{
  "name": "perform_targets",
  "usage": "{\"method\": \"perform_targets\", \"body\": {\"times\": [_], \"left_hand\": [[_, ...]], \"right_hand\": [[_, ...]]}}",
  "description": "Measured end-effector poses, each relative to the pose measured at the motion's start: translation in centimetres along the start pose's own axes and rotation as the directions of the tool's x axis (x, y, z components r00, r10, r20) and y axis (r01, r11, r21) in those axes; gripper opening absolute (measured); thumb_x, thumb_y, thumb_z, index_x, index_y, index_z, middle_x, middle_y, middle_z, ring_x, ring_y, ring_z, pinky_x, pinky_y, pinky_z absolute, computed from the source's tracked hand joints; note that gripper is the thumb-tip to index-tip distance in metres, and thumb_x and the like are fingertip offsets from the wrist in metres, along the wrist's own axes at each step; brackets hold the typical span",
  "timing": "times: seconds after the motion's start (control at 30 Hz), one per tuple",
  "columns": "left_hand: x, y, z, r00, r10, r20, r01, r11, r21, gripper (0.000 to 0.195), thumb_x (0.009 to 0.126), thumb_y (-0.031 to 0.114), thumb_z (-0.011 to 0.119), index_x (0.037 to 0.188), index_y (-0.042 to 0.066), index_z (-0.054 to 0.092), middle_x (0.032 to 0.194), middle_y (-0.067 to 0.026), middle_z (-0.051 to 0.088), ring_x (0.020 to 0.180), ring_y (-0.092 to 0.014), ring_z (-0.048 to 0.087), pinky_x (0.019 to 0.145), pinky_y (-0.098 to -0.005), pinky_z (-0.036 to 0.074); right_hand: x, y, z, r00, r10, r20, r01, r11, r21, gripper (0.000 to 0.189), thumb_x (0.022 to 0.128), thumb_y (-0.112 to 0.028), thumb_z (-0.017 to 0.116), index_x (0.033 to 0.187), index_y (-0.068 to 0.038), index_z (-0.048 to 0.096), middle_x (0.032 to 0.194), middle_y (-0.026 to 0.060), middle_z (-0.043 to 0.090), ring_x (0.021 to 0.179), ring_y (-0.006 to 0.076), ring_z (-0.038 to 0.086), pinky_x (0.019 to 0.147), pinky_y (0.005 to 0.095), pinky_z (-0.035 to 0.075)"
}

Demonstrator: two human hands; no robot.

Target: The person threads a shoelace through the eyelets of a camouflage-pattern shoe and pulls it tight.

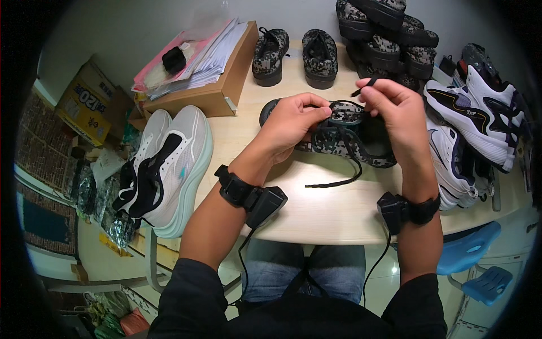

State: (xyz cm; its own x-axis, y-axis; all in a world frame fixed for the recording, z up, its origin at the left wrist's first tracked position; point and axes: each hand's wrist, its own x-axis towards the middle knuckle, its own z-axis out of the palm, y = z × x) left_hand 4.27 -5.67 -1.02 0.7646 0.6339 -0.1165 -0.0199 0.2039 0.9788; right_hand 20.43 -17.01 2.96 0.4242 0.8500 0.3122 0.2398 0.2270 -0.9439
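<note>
Before me on the pale wooden table [271,212] lies a camouflage shoe [334,137], its toe to the left and its dark opening to the right. My left hand [296,120] pinches a black shoelace at the lacing, thumb against forefinger, and partly covers the front of the shoe. Raised over the heel side, my right hand [391,106] grips one end of the black shoelace [362,87] between thumb and fingers. The lace's other end [334,185] trails over the near side of the shoe and rests on the table.
Two camouflage shoes [319,59] stand at the back, beside a pile of similar shoes [387,46]. White sneakers [474,123] are stacked at the right; pale running shoes [178,169] stand left. Papers [211,55] fill a cardboard box [228,91]. A blue chair [470,250] is below right.
</note>
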Motion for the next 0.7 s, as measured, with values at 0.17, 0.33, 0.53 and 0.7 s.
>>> {"method": "perform_targets", "body": {"times": [0.17, 0.33, 0.53, 0.7], "left_hand": [[-0.2, 0.0, 0.5, 0.999, 0.018, -0.046, -0.019, 1.0, -0.023, 0.016, 0.091, 0.012, 0.06, 0.105, 0.004, 0.059, 0.087, 0.0002, 0.065, 0.069, -0.004, 0.061, 0.055, -0.0177, 0.049], [-0.3, 0.1, 0.7, 0.998, 0.035, -0.055, -0.037, 0.999, -0.033, 0.018, 0.091, 0.012, 0.06, 0.107, 0.003, 0.059, 0.088, -0.0003, 0.065, 0.07, -0.005, 0.061, 0.058, -0.0192, 0.05], [-0.2, 0.1, 0.7, 0.998, 0.029, -0.049, -0.031, 0.999, -0.021, 0.019, 0.091, 0.012, 0.06, 0.108, 0.002, 0.061, 0.089, -0.0004, 0.065, 0.072, -0.005, 0.062, 0.059, -0.0195, 0.05], [-0.3, 0.2, 0.7, 0.998, 0.014, -0.058, -0.014, 1.0, -0.008, 0.02, 0.091, 0.013, 0.06, 0.108, 0.003, 0.062, 0.088, 0.0009, 0.064, 0.07, -0.004, 0.059, 0.057, -0.0188, 0.049]], "right_hand": [[0.1, 1.5, 0.6, 0.995, -0.061, 0.077, 0.067, 0.995, -0.069, 0.014, 0.086, -0.006, 0.062, 0.094, 0.005, 0.067, 0.081, 0.0044, 0.067, 0.076, 0.0076, 0.059, 0.069, 0.021, 0.047], [0.2, 1.7, 0.6, 0.972, -0.199, 0.128, 0.224, 0.948, -0.227, 0.014, 0.084, -0.005, 0.063, 0.092, 0.006, 0.066, 0.083, 0.0086, 0.068, 0.077, 0.0123, 0.063, 0.072, 0.0248, 0.049], [0.1, 1.8, 0.9, 0.979, -0.185, 0.084, 0.202, 0.935, -0.291, 0.014, 0.083, -0.003, 0.061, 0.093, 0.006, 0.066, 0.083, 0.0092, 0.068, 0.077, 0.0127, 0.062, 0.073, 0.026, 0.049], [0.0, 1.4, 1.0, 0.984, -0.171, 0.041, 0.176, 0.947, -0.269, 0.013, 0.083, -0.003, 0.061, 0.092, 0.005, 0.066, 0.082, 0.0088, 0.068, 0.076, 0.0117, 0.062, 0.072, 0.0255, 0.048]]}}
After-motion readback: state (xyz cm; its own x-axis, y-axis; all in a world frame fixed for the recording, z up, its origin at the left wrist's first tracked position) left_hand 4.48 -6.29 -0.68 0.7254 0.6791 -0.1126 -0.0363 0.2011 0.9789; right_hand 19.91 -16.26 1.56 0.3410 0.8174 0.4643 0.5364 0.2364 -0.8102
